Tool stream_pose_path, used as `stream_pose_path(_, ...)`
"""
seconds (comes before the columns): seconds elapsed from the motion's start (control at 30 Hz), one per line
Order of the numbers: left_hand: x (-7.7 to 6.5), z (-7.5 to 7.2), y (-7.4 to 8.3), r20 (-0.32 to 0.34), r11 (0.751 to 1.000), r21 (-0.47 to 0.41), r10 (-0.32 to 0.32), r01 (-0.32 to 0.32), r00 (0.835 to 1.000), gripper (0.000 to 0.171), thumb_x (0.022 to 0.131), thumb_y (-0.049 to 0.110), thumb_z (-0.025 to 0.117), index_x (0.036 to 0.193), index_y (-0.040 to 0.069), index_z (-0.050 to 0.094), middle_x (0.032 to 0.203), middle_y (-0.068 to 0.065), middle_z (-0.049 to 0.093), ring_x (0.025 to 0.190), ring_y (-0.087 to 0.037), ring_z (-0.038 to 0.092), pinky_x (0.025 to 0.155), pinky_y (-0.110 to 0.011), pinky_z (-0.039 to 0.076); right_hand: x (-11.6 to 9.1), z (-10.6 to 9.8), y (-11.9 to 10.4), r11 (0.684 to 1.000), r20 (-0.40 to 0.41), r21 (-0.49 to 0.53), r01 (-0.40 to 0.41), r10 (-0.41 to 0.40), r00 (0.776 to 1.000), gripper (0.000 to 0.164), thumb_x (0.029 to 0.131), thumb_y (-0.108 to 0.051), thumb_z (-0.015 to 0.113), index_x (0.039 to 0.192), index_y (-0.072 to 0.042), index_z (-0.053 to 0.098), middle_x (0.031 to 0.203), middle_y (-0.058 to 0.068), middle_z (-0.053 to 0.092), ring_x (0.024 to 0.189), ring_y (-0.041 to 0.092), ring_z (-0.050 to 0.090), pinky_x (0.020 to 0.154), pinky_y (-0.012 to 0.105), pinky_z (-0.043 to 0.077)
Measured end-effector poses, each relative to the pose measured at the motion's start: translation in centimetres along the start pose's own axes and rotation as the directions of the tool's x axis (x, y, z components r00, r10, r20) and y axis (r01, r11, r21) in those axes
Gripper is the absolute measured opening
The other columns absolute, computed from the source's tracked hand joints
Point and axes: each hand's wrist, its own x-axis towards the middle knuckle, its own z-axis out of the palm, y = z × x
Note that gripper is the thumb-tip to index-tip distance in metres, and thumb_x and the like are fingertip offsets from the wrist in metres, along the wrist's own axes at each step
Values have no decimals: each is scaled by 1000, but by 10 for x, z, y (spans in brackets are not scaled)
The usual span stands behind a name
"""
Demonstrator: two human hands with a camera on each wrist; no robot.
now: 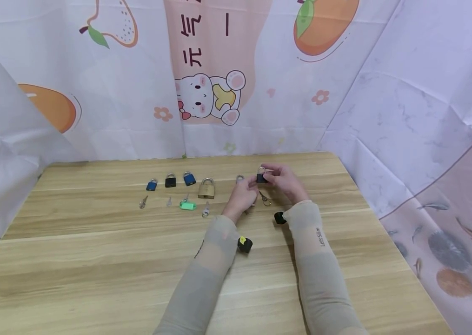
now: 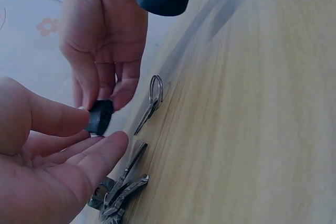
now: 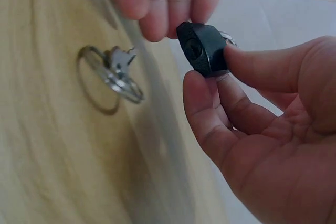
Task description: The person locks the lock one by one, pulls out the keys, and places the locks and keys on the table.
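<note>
A small black padlock (image 1: pixel 262 178) is held above the table, its metal shackle pointing up in the head view. My right hand (image 1: pixel 287 182) pinches it between thumb and fingers; the keyhole end (image 3: pixel 195 50) shows in the right wrist view. My left hand (image 1: pixel 242 199) is at the padlock's other side, fingers fairly straight, fingertips at its edge. Below the padlock lies a key on a ring (image 1: pixel 265 199), also seen as a key ring (image 2: pixel 156 90) in the left wrist view. More keys (image 2: pixel 123 190) lie under my left hand, partly hidden by it.
Behind my left hand stands a partly hidden padlock (image 1: pixel 240 177). Leftward are a brass padlock (image 1: pixel 206 191), a blue padlock (image 1: pixel 189 178), a black padlock (image 1: pixel 170 181) and a small blue padlock (image 1: pixel 151 185). Keys lie before them, one with a green tag (image 1: pixel 188 206). A curtain (image 1: pixel 135 116) hangs behind.
</note>
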Motion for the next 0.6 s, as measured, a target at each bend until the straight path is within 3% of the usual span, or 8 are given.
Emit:
stream_pose_path(0.13, -1, 1, 0, 3, 999, -51, -1, 1, 1000, 52, 96, -9, 51, 148, -5, 45, 145, -19, 55, 134, -27, 53, 111, -32, 42, 2, 2, 3, 998, -8, -64, -15, 15, 1000, 45, 103, 1, 54, 148, -3, 50, 135, 26, 58, 117, 33, 61, 98, 39, 52)
stream_pose_path(0.23, -1, 1, -1, -3, 1000, -31, 1, -1, 1000, 51, 96, -8, 52, 146, -2, 49, 143, -16, 57, 131, -24, 55, 108, -31, 44, 3, 4, 3, 996, -6, -89, -26, 26, 1000, 45, 102, 6, 51, 147, -1, 51, 137, 26, 58, 119, 32, 59, 97, 35, 52)
stream_pose_path(0.4, 0, 0, -3, -6, 1000, 16, -10, 10, 1000, 43, 100, -2, 53, 143, 0, 55, 140, -14, 60, 119, -23, 59, 92, -28, 50, 5, 7, 3, 997, 9, -56, -58, 58, 998, 47, 99, 13, 48, 146, 5, 49, 141, 25, 55, 126, 34, 57, 101, 35, 51)
stream_pose_path(0.6, 1, 0, -5, -12, 999, 29, -14, 15, 1000, 34, 101, -1, 53, 133, -3, 63, 125, -16, 65, 87, -22, 61, 68, -24, 46, 5, 10, 3, 997, 13, -51, -62, 63, 998, 44, 101, 10, 48, 145, 7, 48, 143, 25, 54, 127, 35, 57, 104, 38, 49)
